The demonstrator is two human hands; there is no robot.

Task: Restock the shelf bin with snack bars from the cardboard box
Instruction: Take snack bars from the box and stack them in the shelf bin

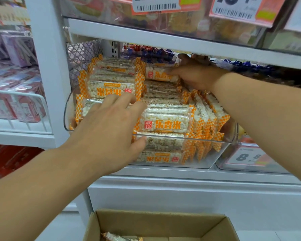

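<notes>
Fingers (121, 101) of the left hand (109, 129) lie flat on bars (165, 124) lying sideways in the bin (222, 153); the right hand (196, 73) pinches a back bar (156, 75).

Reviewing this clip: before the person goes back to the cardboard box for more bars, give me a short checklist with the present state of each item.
1. Left hand free to reach: ok, fingers spread flat over the front bars, no grip on any.
2. Right hand free: not ok, it holds a rice bar at the back of the bin.
3. Room left in the clear bin: not ok, rice bars are piled above its front wall.
4. Stack steady: cannot tell, the bars on the right stand on edge and lean.
5. Stock left in the cardboard box: ok, at least one bar in the box shows; the rest is out of frame.
</notes>
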